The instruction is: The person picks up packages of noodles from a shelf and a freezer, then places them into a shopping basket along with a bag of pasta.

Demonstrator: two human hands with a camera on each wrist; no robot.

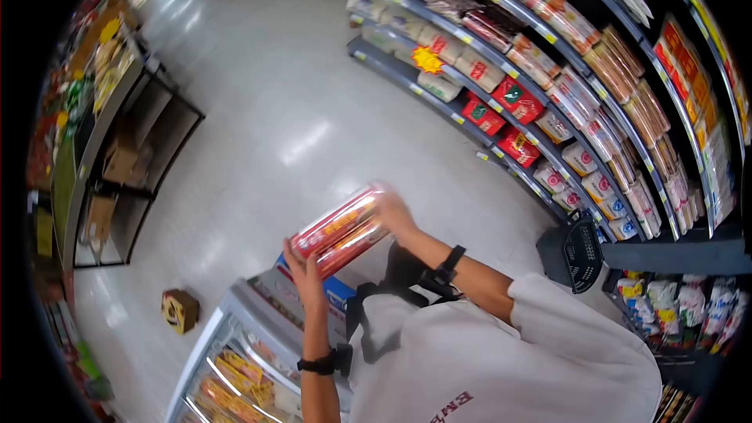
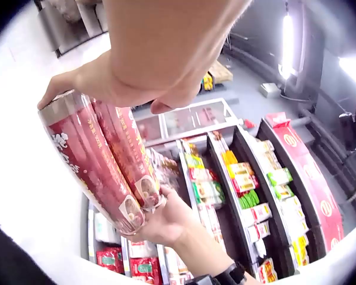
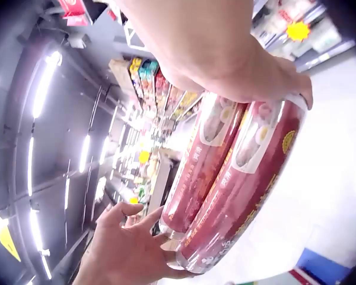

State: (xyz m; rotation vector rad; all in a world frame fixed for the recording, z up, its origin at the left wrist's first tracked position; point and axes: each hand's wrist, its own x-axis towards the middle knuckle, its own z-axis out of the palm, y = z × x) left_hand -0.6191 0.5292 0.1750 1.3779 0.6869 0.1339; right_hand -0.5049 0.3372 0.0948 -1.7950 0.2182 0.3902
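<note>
Two long red cylindrical noodle packs (image 1: 341, 227) lie side by side in clear wrap, held up in front of the body. Pictures of a bowl of noodles show near one end in the left wrist view. My left hand (image 1: 307, 274) grips the near-left end, thumb on one side and fingers on the other. At the opposite end, my right hand (image 1: 394, 215) holds the packs, slightly blurred. From the right wrist view, the left hand (image 3: 127, 246) has its fingers spread around the lower end of the packs.
Shelves (image 1: 439, 4) of bagged and wrapped goods curve along the right. A black basket (image 1: 583, 251) stands beside them. In front at lower left is a glass-topped freezer (image 1: 211, 337), with a small box (image 1: 180, 311) on the floor beyond. Another shelf unit (image 1: 145, 180) holds cartons at left.
</note>
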